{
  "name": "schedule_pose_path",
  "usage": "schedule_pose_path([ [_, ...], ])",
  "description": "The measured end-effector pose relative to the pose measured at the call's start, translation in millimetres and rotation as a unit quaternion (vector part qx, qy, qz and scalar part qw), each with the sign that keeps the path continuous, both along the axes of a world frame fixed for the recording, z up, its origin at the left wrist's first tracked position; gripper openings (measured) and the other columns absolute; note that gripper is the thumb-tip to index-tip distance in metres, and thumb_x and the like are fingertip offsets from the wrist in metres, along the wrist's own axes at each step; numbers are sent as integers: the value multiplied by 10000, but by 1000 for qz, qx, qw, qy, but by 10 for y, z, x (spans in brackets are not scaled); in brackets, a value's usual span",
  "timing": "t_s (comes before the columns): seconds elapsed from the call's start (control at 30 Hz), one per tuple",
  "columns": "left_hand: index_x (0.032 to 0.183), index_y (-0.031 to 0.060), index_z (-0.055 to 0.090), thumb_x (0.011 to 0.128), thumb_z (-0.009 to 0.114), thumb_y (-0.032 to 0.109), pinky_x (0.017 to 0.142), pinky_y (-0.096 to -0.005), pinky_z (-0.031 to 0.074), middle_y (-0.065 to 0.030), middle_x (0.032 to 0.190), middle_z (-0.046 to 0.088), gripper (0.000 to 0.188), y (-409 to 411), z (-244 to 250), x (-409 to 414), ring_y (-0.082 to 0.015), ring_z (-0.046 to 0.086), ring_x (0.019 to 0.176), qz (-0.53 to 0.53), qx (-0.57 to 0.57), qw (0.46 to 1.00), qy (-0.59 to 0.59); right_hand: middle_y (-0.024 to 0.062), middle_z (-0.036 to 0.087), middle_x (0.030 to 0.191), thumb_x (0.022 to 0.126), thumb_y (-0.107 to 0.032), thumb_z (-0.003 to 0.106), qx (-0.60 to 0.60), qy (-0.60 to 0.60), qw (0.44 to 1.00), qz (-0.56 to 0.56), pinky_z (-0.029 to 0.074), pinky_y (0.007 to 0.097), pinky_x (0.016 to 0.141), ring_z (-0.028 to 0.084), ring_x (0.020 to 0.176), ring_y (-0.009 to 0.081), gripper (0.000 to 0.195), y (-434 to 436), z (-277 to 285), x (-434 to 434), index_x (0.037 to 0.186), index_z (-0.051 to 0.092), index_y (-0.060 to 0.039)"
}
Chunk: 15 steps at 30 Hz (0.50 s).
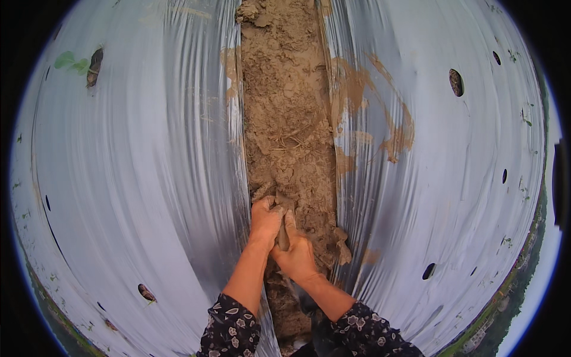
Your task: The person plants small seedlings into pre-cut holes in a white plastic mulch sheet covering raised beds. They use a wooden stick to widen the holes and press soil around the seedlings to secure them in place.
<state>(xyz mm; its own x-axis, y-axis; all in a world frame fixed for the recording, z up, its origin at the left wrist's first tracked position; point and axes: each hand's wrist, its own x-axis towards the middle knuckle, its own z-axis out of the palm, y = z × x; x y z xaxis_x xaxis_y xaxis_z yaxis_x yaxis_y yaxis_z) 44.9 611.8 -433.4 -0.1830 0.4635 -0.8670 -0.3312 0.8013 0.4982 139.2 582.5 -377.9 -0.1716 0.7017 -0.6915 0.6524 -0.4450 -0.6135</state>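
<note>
My right hand (295, 255) is closed around a mud-coated hand tool (283, 237), probably a trowel, with one finger stretched along it. Its far end, by a flat muddy piece (285, 201), is hard to tell from the soil. Against the tool's left side is my left hand (266, 222), fingers curled and muddy at the tips. Whether it grips the tool or a lump of mud is hidden. Both hands are low over a strip of wet brown soil (290, 89) between two film-covered beds.
Silvery plastic mulch film covers the left bed (120, 156) and the right bed (437, 178). Oval planting holes pierce it, such as one hole (456, 82) at right. A green seedling (71, 62) grows at upper left. A mud clod (342, 246) lies against the right film edge.
</note>
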Motion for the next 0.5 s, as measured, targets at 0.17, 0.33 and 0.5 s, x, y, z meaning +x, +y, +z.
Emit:
schedule_pose_path([
  [0.17, 1003, -75, 576, 801, 481, -63, 751, -294, 453, -113, 933, 613, 223, -75, -91, 6, -177, 563, 825, -36, -8, 999, 15, 271, 537, 913, 708, -136, 638, 102, -48, 994, 10, 473, 451, 646, 566, 745, 428, 744, -255, -245, -13, 1375, 329, -28],
  [0.33, 1013, -86, 576, 798, 508, -35, 769, -314, 454, -169, 935, 636, 231, -164, -188, -26, -237, 602, 852, -107, 15, 983, 145, 211, 518, 899, 697, -138, 692, 131, -97, 986, 37, 489, 420, 596, 576, 692, 367, 845, -461, -448, -73, 1426, 267, -115],
  [0.5, 994, -90, 579, 801, 540, -6, 753, -331, 460, -183, 914, 634, 214, -190, -247, 66, -251, 608, 833, -68, 6, 978, 196, 206, 516, 885, 699, -159, 702, 168, -90, 981, 32, 497, 406, 603, 578, 675, 361, 854, -446, -437, -48, 1430, 261, -130],
])
